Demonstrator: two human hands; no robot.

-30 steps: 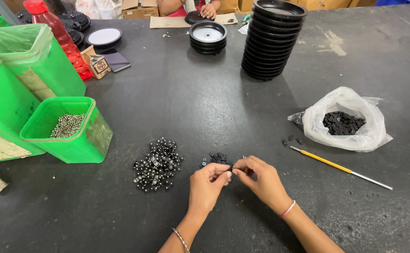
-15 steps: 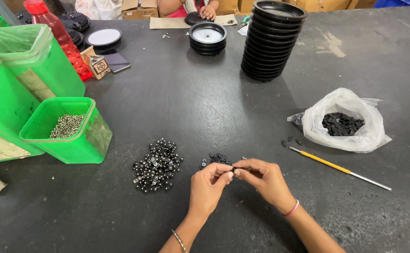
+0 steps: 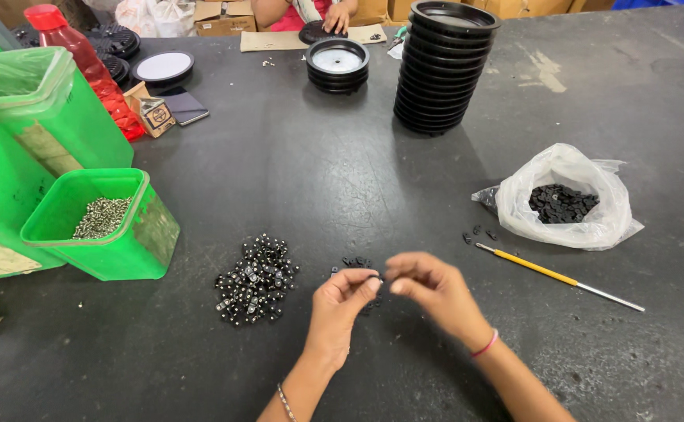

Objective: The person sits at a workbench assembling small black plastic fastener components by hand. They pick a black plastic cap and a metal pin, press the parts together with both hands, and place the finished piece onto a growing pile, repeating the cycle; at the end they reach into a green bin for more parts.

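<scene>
At the bottom centre of the frame we saw the left hand (image 3: 343,301) and the right hand (image 3: 433,291) raised just above the dark table (image 3: 357,172), their fingertips drawn together. The left hand pinched a small black part (image 3: 374,277) between thumb and forefinger; the right hand was curled with its fingertips pinched right beside it, though we could not tell whether it gripped anything of its own. Just beyond the fingers lay a little scatter of black pieces (image 3: 353,262) on the table. To the left of that, in the lower middle of the frame, sat a heap of black and silver parts (image 3: 254,280).

Right of the hands a yellow-handled tool (image 3: 557,277) lay slanted on the table, and just above it an open clear plastic bag (image 3: 568,199) held more black pieces, with a few loose ones beside its left edge.

At the left edge a green tub (image 3: 103,230) held small metal screws (image 3: 101,217), with larger green bins (image 3: 37,117) behind it.

Further up, a tall stack of black round lids (image 3: 445,66) stood at the upper centre, and a shorter stack (image 3: 337,64) stood to its left. A red bottle (image 3: 84,66) stood at the upper left. Along the top edge another person's hand (image 3: 337,16) rested on a sheet of cardboard.
</scene>
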